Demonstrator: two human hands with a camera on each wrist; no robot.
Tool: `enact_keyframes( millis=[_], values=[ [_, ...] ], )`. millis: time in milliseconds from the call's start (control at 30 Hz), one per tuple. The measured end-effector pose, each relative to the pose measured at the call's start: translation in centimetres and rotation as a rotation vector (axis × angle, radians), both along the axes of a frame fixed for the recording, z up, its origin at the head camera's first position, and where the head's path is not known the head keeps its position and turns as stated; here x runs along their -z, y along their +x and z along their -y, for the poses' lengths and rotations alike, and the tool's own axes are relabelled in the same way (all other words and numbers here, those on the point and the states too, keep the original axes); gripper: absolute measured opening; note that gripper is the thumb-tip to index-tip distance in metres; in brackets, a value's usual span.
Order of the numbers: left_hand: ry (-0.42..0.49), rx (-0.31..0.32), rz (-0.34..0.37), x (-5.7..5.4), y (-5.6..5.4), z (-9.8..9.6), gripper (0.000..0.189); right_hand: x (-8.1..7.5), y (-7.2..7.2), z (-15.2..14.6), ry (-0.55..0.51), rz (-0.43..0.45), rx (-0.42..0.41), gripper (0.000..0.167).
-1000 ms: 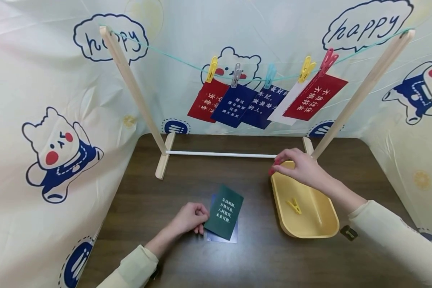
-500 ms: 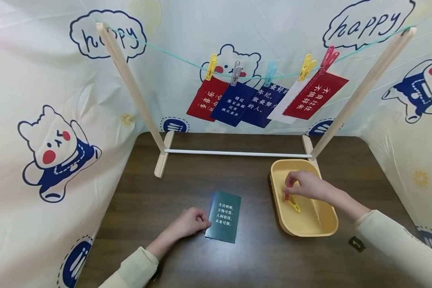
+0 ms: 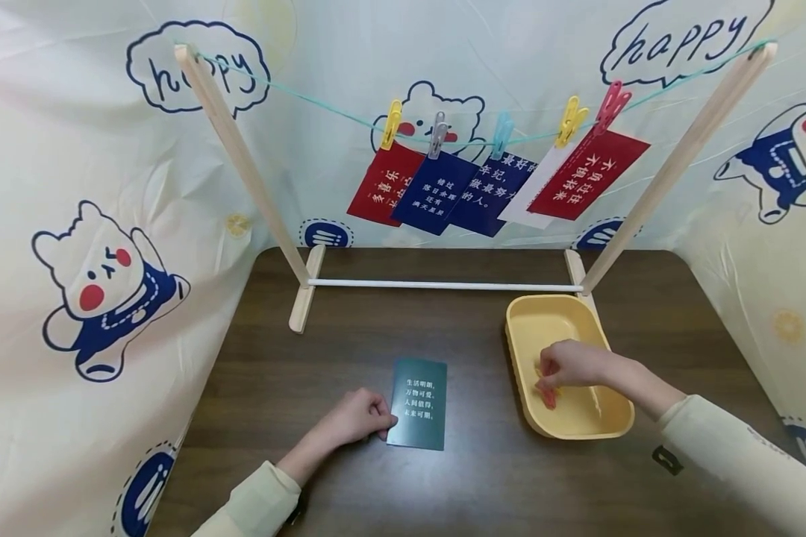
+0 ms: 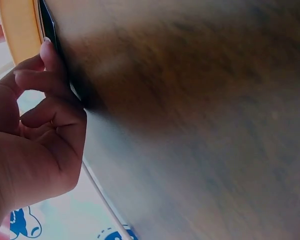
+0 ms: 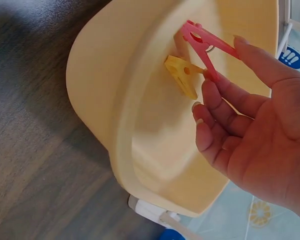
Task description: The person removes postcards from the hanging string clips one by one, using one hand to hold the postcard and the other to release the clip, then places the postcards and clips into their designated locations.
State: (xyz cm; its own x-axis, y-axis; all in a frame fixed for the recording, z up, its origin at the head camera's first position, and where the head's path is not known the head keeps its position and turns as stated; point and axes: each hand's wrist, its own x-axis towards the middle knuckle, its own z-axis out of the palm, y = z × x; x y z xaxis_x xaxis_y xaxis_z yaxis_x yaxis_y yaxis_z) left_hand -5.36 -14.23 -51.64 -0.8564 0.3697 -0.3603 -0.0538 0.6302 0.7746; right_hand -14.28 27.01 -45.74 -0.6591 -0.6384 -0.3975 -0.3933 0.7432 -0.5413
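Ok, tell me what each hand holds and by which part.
The right hand pinches the pink clothespin by its two handle ends; the left hand holds the green card by its left edge, near the bottom.

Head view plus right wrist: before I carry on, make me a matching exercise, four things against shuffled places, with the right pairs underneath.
Things
1. Green card
2. Unclipped pink peg
3. Pale blue peg
4. White rod

Places
A. Low down, running between the two wooden posts
B. Pinched in the grip of the right hand
C. Clipped on the cord, with a navy card hanging from it
D. Touched at its edge by the left hand

Right pairs: 1-D, 2-B, 3-C, 4-A
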Motion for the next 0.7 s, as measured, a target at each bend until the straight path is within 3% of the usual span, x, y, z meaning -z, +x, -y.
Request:
enact_keyframes(
  millis=[233, 533, 700],
  values=[
    [0.019, -0.001, 0.029, -0.15, 0.08, 0.09, 0.022, -0.24, -0.26, 0.01, 0.037, -0.022, 0.021, 0.022],
    [0.005, 0.015, 0.001, 0.24, 0.05, 0.06, 0.025, -0.25, -0.36, -0.08, -0.028, -0.092, -0.004, 0.016],
    [0.024, 0.019, 0.022, -0.02, 0.01, 0.14, 0.026, -0.68, -0.37, 0.30, -0.024, -0.073, 0.016, 0.017]
  ],
)
